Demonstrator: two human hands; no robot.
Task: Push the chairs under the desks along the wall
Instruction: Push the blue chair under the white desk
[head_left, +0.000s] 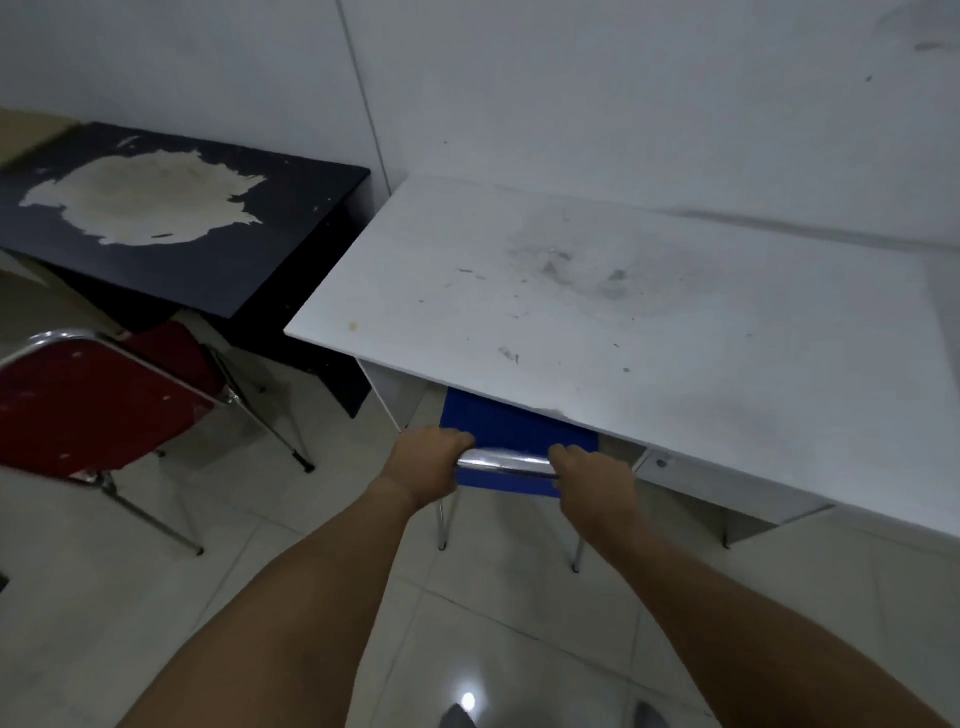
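A blue chair with a chrome frame stands at the front edge of the white desk, its seat mostly hidden beneath the desktop. My left hand and my right hand both grip the chrome top bar of its backrest, one at each end. To the left, a red chair with chrome legs stands out on the floor, its seat only partly tucked beneath the black desk, which has a large worn pale patch on top.
Both desks stand against the white wall, side by side with a narrow gap between them. The floor is pale glossy tile. The tips of my shoes show at the bottom edge.
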